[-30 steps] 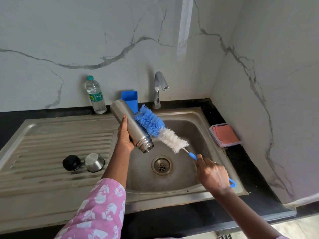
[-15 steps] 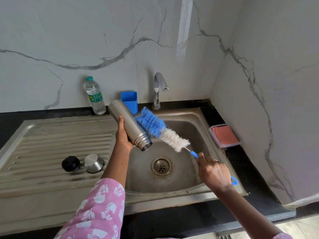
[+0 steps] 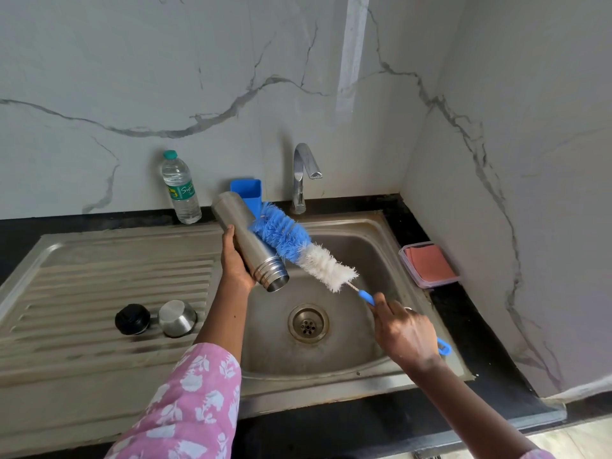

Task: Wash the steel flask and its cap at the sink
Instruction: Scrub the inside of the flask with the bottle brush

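Blue-handled bottle brush (image 3: 324,265) still clenched by its handle in the right hand (image 3: 405,332) above the front right corner of the sink (image 3: 331,389), barely moved in the last second. Leaves the steel cap (image 3: 177,318) and black stopper (image 3: 132,319) untouched on the draining board (image 3: 99,276), near the basin's left rim. Keeps the steel flask (image 3: 246,240) wrapped in the left hand (image 3: 233,263) over that rim, tilted mouth-down, blue bristles nudged slightly higher along its outside, no water showing from the tap (image 3: 303,173) at the back edge: outer scrub ongoing, inside, rinse and cap seemingly still ahead.
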